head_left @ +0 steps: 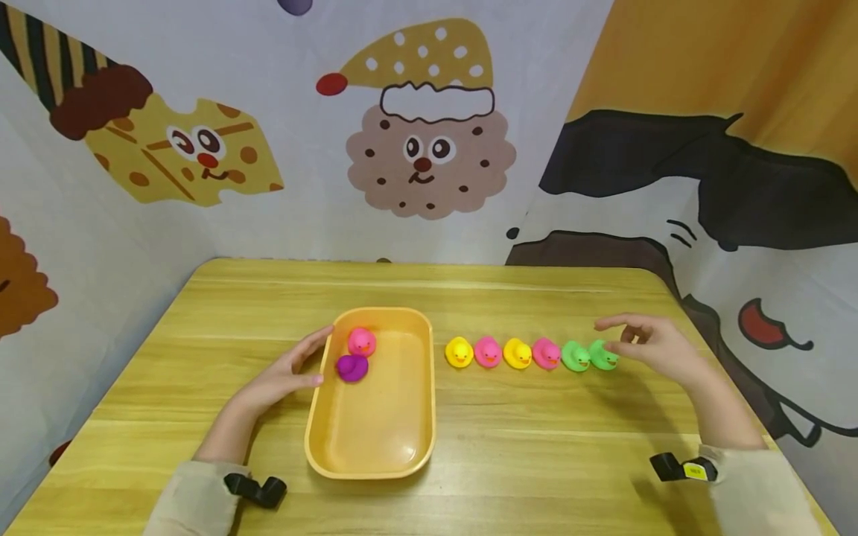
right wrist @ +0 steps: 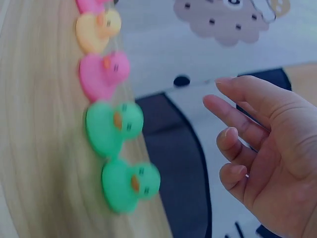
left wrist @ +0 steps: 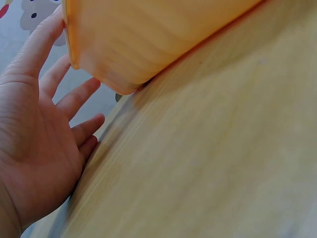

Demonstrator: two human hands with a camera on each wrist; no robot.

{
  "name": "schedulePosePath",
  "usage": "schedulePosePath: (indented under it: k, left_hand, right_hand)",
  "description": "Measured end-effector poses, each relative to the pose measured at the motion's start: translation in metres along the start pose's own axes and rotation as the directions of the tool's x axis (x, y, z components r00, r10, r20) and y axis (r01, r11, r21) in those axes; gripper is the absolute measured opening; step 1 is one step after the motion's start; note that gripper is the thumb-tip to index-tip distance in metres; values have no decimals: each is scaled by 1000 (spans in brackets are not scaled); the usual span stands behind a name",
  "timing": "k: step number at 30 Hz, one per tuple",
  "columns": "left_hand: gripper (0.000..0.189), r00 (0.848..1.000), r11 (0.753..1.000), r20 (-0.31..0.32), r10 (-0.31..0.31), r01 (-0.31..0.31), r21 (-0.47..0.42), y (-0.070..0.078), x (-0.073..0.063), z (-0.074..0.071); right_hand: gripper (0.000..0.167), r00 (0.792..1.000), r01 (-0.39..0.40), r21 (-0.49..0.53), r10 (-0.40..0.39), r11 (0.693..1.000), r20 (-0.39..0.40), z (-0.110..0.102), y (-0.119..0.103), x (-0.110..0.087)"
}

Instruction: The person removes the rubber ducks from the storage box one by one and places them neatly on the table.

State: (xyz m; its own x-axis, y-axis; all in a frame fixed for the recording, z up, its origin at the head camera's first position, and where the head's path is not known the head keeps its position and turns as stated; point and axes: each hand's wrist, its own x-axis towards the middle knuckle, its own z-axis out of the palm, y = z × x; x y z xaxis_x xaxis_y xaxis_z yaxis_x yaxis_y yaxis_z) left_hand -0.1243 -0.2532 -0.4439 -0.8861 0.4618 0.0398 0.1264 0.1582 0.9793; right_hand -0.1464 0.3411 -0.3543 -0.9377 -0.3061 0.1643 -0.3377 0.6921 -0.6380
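Observation:
My left hand [head_left: 284, 376] rests at the left side of a yellow-orange plastic tray [head_left: 429, 402], its fingers spread along the rim. In the left wrist view that hand [left wrist: 44, 129] has extended fingers against the tray's outer wall [left wrist: 148, 39]. My right hand [head_left: 653, 348] hovers by the right end of a row of rubber ducks, thumb and forefinger apart, nothing between them. Nearest to it is the end green duck [head_left: 604, 355], beside another green duck [head_left: 576, 356]. In the right wrist view my hand [right wrist: 272, 153] is apart from the end green duck [right wrist: 130, 186].
Inside the tray, a pink duck [head_left: 362, 342] touches a purple duck [head_left: 352, 368]. Leftward the row continues with pink [head_left: 546, 353], yellow [head_left: 517, 353], pink [head_left: 488, 352] and yellow ducks [head_left: 459, 352]. Behind the wooden table [head_left: 523, 447] hangs a cartoon-printed cloth [head_left: 295, 238].

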Motion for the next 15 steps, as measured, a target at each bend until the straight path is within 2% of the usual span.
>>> schedulePosePath:
  k: [15]
  left_hand:
    - [75,1000,1000,-5,4,-4,0,0,0,1]
  right_hand:
    - [25,993,91,67,-86,994,-78,32,-74,11]
